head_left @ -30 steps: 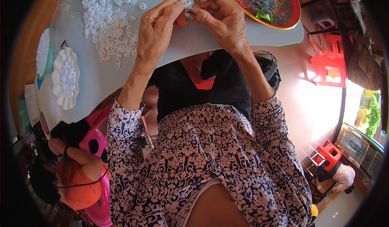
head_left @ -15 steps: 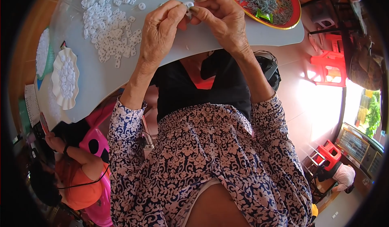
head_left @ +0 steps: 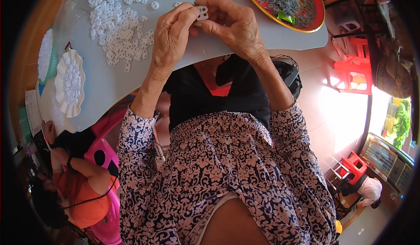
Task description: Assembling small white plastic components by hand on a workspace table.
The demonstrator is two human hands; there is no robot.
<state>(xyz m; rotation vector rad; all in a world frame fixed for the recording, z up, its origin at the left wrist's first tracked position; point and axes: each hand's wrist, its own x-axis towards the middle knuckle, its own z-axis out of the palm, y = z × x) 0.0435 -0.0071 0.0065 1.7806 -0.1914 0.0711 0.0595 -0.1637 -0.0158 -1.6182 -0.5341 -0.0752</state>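
Observation:
A small white plastic piece with holes (head_left: pixel 202 13) is pinched between the fingertips of my left hand (head_left: pixel 174 31), above the table's near edge. My right hand (head_left: pixel 238 28) curls around the other side of it, with thumb and forefinger close to the piece; whether they press on it is hard to see. Left of my hands lies a loose heap of similar white pieces (head_left: pixel 124 39). To the right, a round red tray with a gold rim (head_left: pixel 316 19) holds many small grey screw-like parts (head_left: pixel 291 0) and a green shiny packet (head_left: pixel 286 18).
Small white parts fill a scalloped cream dish (head_left: pixel 60 85) on the grey table (head_left: pixel 100 94). Beyond it stands a green container (head_left: pixel 53 67). A person in orange (head_left: pixel 94 197) sits at the lower left by a pink chair (head_left: pixel 105 151). Red stools (head_left: pixel 354 72) stand at right.
The white piece has turned to show its holed face. My right hand has shifted slightly left and down, its fingers closing around the piece. The person in orange has moved an arm.

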